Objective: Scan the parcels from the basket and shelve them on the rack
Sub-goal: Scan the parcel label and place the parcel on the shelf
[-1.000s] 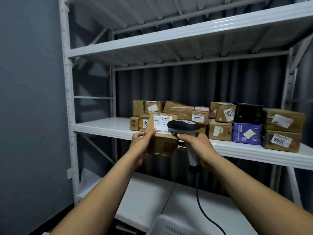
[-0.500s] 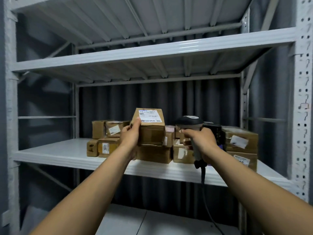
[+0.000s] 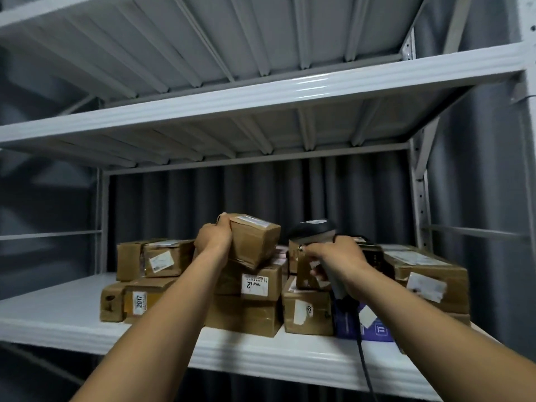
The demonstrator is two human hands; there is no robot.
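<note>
White metal rack shelf point(image 3: 72, 320): left hand point(image 3: 213, 237) grips tilted brown cardboard parcel point(image 3: 255, 242) above stacked boxes point(image 3: 246, 300); right hand point(image 3: 338, 258) clasps black handheld scanner point(image 3: 314, 229).

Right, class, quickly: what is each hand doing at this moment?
Left hand: closed around a parcel, tilted over the stacked boxes.
Right hand: closed around the scanner.

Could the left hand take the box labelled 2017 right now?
Probably not yet: the left hand is full, gripping a parcel above the stack. The 2017 box itself sits unobstructed at the shelf's front.
</note>
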